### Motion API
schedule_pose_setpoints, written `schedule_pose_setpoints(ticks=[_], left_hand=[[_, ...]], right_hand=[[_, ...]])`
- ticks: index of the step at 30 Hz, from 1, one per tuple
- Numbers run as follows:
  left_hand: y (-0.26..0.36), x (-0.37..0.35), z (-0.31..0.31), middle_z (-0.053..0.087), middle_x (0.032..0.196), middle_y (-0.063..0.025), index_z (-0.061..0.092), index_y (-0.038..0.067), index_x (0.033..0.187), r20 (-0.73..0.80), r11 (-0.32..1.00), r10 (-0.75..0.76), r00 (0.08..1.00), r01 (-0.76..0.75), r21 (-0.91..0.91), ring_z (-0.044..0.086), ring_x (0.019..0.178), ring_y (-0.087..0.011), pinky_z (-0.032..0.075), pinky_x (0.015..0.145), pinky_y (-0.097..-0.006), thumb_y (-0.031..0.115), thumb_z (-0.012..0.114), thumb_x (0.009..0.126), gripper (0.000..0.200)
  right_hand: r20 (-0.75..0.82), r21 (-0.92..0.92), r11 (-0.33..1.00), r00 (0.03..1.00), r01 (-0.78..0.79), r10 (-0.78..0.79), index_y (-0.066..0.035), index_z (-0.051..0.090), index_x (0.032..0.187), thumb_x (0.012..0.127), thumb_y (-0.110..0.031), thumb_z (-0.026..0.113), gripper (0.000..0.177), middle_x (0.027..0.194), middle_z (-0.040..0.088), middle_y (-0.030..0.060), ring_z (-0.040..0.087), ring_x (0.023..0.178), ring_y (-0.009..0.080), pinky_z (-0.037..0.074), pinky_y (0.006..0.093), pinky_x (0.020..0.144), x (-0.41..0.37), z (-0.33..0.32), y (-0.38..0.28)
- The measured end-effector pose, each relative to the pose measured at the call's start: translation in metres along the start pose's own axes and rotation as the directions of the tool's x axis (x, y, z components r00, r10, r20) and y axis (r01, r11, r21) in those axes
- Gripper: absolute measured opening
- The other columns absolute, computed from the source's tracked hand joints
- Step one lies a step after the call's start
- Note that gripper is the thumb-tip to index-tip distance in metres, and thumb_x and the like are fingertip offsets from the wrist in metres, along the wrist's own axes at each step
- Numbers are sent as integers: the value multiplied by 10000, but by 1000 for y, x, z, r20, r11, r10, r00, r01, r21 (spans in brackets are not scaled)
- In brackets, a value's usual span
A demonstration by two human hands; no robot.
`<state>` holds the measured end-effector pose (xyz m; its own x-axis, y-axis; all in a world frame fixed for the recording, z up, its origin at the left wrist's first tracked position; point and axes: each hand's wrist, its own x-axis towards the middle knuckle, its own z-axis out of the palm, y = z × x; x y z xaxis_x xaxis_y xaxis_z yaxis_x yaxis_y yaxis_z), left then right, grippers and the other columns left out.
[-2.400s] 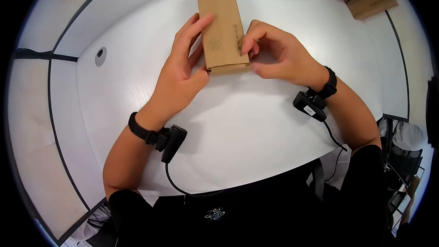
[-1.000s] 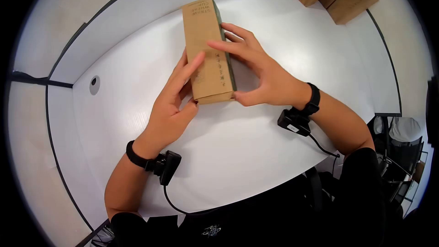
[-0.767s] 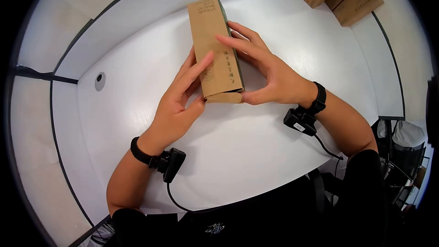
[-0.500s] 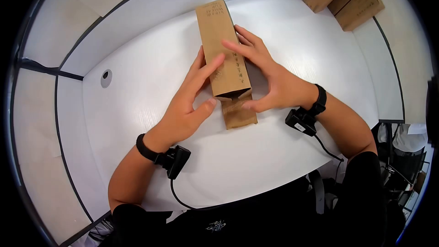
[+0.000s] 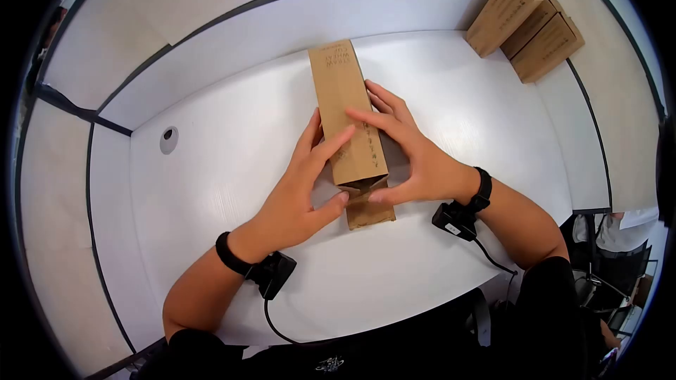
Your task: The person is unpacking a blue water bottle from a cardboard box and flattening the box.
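Observation:
A long brown cardboard box [image 5: 348, 98] lies on the white table, with its near end partly open. Small side flaps are folded inward there, and a long end flap [image 5: 372, 217] stretches toward me on the tabletop. Along the box's left side, my left hand [image 5: 299, 179] grips it, index finger on top and thumb by the near opening. My right hand [image 5: 415, 151] holds the right side, with its index finger on the top face and its thumb at the flaps. Handwriting marks the top of the box. What is inside cannot be made out.
Several similar brown boxes [image 5: 546, 46] stand in the far right corner. Low white partitions [image 5: 282, 28] border the table [image 5: 211, 183]. A round cable hole [image 5: 168, 139] is at the left. Black wrist devices [image 5: 273, 274] with cables are strapped to both my wrists.
The view has tilted upward, so the box and hands appear lower. My left thumb has moved in toward the open end, and my right thumb has shifted slightly inward at the flaps.

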<state>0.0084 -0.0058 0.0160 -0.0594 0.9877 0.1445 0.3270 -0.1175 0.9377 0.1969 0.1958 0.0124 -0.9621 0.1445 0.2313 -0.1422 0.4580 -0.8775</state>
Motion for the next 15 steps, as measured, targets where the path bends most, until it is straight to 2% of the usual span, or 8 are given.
schedule_pose_setpoints(ticks=[2, 4, 10, 15], left_hand=[[0, 0, -2, 29, 1785, -276, 361, 181, 1693, -9, 1000, -1, 1000, 2, 20, 128, 1664, -459, 273, 1310, -532, 50, 698, 926, 848], [-3, 0, -3, 42, 1783, -206, 308, 169, 1700, 23, 998, 19, 1000, -21, 60, 203, 1644, -430, 348, 1293, -558, -7, 655, 928, 864], [0, 0, 0, 72, 1748, -213, 346, 181, 1677, 4, 984, 67, 998, -67, 165, 208, 1627, -450, 341, 1295, -570, 14, 679, 918, 845], [-2, 3, -4, 100, 1727, -206, 375, 174, 1657, 1, 990, 57, 998, -56, 128, 204, 1626, -440, 359, 1285, -573, 38, 697, 914, 821]], right_hand=[[0, 1, 1000, 1000, 3, -3, -241, 388, 1689, 786, -356, 945, 1068, 1772, 20, 211, 67, 1655, 455, 234, 580, 1312, 2, -2, -3], [2, 12, 1000, 1000, 6, -6, -240, 393, 1682, 781, -357, 953, 1067, 1768, 25, 212, 74, 1652, 462, 238, 582, 1311, 2, -1, -3], [-37, 27, 999, 999, 26, -25, -233, 407, 1645, 776, -342, 973, 1043, 1751, 47, 212, 101, 1641, 487, 277, 587, 1298, 2, 8, 2], [-50, -27, 999, 998, 38, -39, -232, 405, 1638, 794, -295, 964, 1014, 1744, 62, 213, 117, 1635, 494, 310, 585, 1285, 6, 7, 0]])
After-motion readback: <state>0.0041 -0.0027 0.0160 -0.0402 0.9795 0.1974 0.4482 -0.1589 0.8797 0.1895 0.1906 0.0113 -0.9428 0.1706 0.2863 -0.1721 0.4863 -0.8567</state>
